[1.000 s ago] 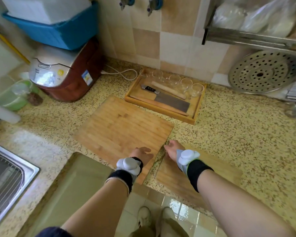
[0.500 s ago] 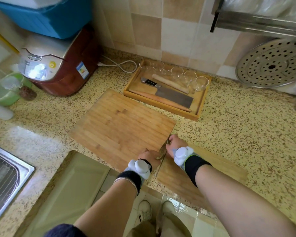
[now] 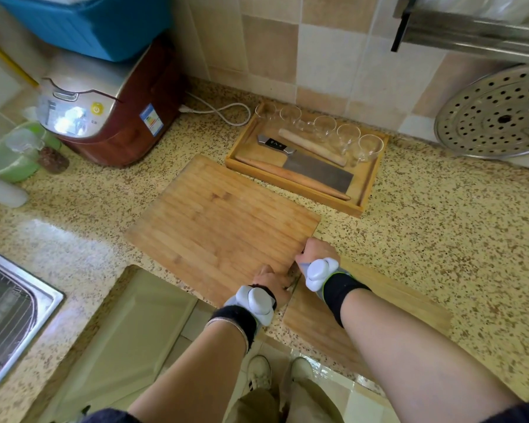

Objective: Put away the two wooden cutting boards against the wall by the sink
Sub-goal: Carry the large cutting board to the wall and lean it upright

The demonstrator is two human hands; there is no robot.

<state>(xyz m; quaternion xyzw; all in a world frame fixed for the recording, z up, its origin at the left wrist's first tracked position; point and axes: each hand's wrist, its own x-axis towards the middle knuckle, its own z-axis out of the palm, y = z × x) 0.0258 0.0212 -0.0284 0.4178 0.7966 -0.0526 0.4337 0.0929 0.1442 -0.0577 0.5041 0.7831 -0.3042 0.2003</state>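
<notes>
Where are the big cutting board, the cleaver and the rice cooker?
Big cutting board (image 3: 223, 227): head view, middle of its top face.
Cleaver (image 3: 318, 172): head view, flat of the blade.
Rice cooker (image 3: 104, 114): head view, lid.

Couldn't really see the fingertips of the left hand (image 3: 274, 280) or right hand (image 3: 316, 250), they were tucked down at the edge of the large bamboo cutting board (image 3: 223, 224). The smaller wooden cutting board (image 3: 388, 303) was mostly covered by the right forearm. The steel sink (image 3: 9, 303) and perforated round metal steamer plate (image 3: 498, 114) got cropped by the frame.
</notes>
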